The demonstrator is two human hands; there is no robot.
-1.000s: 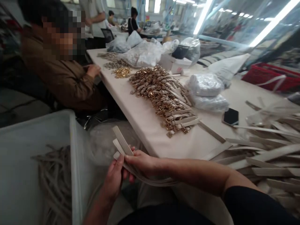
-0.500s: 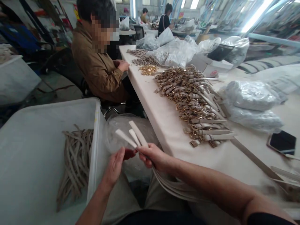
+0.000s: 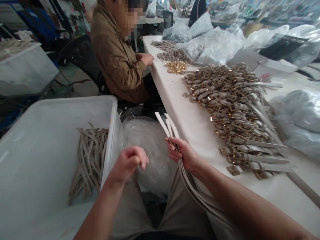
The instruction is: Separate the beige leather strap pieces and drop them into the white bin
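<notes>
My right hand (image 3: 182, 152) is closed around several pale straps (image 3: 183, 173), whose white ends stick up above the fingers while the long parts curve down to the right below my forearm. To its left, my left hand (image 3: 131, 160) hangs with curled fingers, apart from the straps; whether it holds something small cannot be made out. Grey-beige strips (image 3: 86, 163) lie in a heap inside the white bin (image 3: 113, 113) on the left. On the table (image 3: 197, 133) a large pile of buckled straps (image 3: 225, 96) spreads out to the right.
A person in a brown jacket (image 3: 117, 56) sits at the table's far left edge, hands together. Small gold pieces (image 3: 176, 67) and clear plastic bags (image 3: 217, 43) lie at the back. A filled plastic bag (image 3: 147, 146) sits between bin and table.
My left hand has come away from the straps and its fingers have curled. The straps in my right hand now point more upright. The view has shifted left and down.
</notes>
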